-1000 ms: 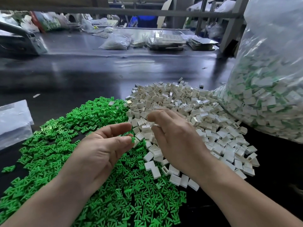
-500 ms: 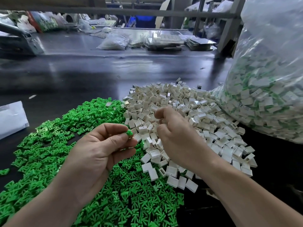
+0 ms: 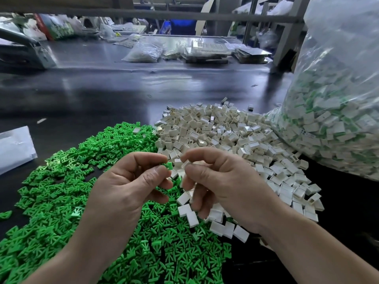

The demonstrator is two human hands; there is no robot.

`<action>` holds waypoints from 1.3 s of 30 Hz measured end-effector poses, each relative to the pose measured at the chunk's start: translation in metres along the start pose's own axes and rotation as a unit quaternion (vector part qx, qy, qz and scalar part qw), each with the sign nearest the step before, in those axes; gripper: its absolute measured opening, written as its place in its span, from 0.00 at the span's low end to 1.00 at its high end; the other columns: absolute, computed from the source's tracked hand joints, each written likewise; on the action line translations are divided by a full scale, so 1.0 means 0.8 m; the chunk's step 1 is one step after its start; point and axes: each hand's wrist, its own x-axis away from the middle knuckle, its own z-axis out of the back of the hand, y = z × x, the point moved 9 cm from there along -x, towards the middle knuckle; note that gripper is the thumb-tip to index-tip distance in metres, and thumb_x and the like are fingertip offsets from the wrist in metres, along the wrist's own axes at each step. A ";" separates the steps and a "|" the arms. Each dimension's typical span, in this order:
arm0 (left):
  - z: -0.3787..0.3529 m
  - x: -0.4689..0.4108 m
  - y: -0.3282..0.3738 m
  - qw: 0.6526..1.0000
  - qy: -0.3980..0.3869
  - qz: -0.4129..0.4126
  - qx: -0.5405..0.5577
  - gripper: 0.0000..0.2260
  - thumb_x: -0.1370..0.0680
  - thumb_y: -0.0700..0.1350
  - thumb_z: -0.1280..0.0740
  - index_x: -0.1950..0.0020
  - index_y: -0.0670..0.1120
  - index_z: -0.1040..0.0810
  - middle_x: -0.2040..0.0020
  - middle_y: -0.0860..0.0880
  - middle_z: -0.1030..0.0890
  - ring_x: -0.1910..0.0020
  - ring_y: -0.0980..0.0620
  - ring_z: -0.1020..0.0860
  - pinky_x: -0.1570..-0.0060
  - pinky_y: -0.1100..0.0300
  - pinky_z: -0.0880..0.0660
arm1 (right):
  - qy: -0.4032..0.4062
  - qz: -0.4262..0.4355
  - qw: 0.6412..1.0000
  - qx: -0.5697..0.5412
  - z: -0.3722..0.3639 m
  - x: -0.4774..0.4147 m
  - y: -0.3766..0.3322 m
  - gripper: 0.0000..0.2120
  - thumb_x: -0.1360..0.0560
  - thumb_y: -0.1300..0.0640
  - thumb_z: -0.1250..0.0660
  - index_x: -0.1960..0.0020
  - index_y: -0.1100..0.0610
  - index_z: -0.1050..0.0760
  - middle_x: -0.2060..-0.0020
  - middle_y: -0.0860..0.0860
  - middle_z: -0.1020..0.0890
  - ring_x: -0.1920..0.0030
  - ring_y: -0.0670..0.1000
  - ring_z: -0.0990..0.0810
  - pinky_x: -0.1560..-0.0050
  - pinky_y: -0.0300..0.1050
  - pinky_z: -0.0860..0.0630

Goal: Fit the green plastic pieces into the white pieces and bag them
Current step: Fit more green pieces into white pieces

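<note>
Vs half a sec ago: the right hand [image 3: 225, 187] has dropped and come in toward the left hand [image 3: 123, 187], so the two sets of fingertips are now almost meeting, just above where the two heaps join. A sec ago the right was still down on the white heap. The left has hardly shifted.

Left thumb and index pinch one green piece [image 3: 168, 166], w/ the other fingers curled under. It's small, bright green, flat, w/ a blocky end poking out toward the right hand. Right thumb and index pinch what looks like a white piece [image 3: 185, 163]. It's mostly hidden by the fingers, and the rest of the fingers are curled in.

The green pile [image 3: 61, 191] spreads across the left and front of the dark table [image 3: 102, 95], all fan-shaped bits. The white pile [image 3: 225, 136] is heaped just to its right: small boxy shells, some w/ the open side up. A big clear bag [image 3: 338, 119] stands at far right touching the white pile, stuffed w/ white pieces showing green inside. A flat clear bag [image 3: 14, 148] lies at the left edge.

Writing: a small printed sticker [image 3: 305, 133] is on the big bag, too small to read.
</note>
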 end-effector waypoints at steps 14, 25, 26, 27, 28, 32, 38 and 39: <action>-0.011 0.011 0.016 0.994 -0.004 -0.057 -0.093 0.07 0.30 0.50 0.28 0.53 0.51 0.16 0.60 0.46 0.15 0.64 0.50 0.17 0.67 0.62 0.21 | 0.003 -0.038 0.982 -0.184 -0.016 -0.003 0.013 0.11 0.29 0.64 0.27 0.47 0.63 0.20 0.61 0.62 0.16 0.65 0.55 0.16 0.64 0.46 0.18; -0.004 0.009 0.011 0.992 -0.011 -0.059 -0.109 0.06 0.29 0.50 0.27 0.54 0.51 0.16 0.61 0.47 0.15 0.64 0.50 0.17 0.67 0.62 0.22 | 0.004 0.045 0.999 -0.006 -0.012 -0.001 0.001 0.03 0.24 0.59 0.28 0.50 0.56 0.18 0.59 0.57 0.14 0.60 0.56 0.14 0.59 0.47 0.17; -0.004 0.008 0.010 0.992 -0.012 -0.058 -0.112 0.06 0.29 0.50 0.27 0.54 0.51 0.16 0.61 0.47 0.15 0.64 0.50 0.18 0.67 0.61 0.22 | 0.003 0.043 0.999 -0.008 -0.012 -0.001 0.001 0.05 0.25 0.58 0.27 0.50 0.55 0.18 0.59 0.57 0.14 0.60 0.56 0.14 0.59 0.46 0.17; -0.004 0.008 0.010 0.992 -0.015 -0.055 -0.110 0.06 0.29 0.49 0.28 0.54 0.51 0.16 0.61 0.46 0.15 0.65 0.50 0.18 0.67 0.61 0.22 | -0.001 0.030 0.999 -0.027 -0.012 -0.002 0.003 0.08 0.27 0.58 0.26 0.49 0.56 0.18 0.59 0.57 0.14 0.60 0.56 0.14 0.60 0.46 0.17; -0.005 0.008 0.010 0.993 -0.020 -0.052 -0.104 0.06 0.29 0.49 0.28 0.54 0.51 0.16 0.61 0.46 0.15 0.65 0.49 0.18 0.67 0.61 0.22 | -0.007 0.008 0.998 -0.058 -0.013 -0.003 0.007 0.11 0.29 0.57 0.25 0.48 0.58 0.18 0.59 0.58 0.14 0.61 0.56 0.14 0.61 0.46 0.17; -0.011 0.009 0.008 0.996 -0.054 -0.034 -0.070 0.06 0.27 0.49 0.29 0.53 0.48 0.16 0.60 0.43 0.16 0.65 0.47 0.18 0.66 0.59 0.22 | -0.058 -0.066 0.985 -0.147 -0.022 -0.001 0.015 0.07 0.29 0.58 0.26 0.53 0.61 0.16 0.62 0.57 0.16 0.67 0.52 0.16 0.67 0.43 0.19; -0.041 0.016 -0.013 0.975 -0.153 0.094 0.128 0.18 0.28 0.51 0.24 0.43 0.44 0.18 0.65 0.44 0.20 0.69 0.50 0.21 0.74 0.59 0.24 | -0.098 -0.070 0.984 -0.131 -0.036 0.005 0.014 0.08 0.22 0.55 0.31 0.58 0.58 0.19 0.67 0.53 0.21 0.74 0.45 0.22 0.76 0.37 0.24; -0.045 0.018 -0.014 0.967 -0.167 0.112 0.155 0.19 0.29 0.50 0.24 0.43 0.43 0.18 0.65 0.44 0.20 0.69 0.50 0.20 0.75 0.60 0.24 | -0.098 -0.069 0.985 -0.120 -0.035 0.005 0.014 0.08 0.22 0.56 0.32 0.59 0.58 0.19 0.68 0.52 0.22 0.75 0.45 0.23 0.77 0.36 0.25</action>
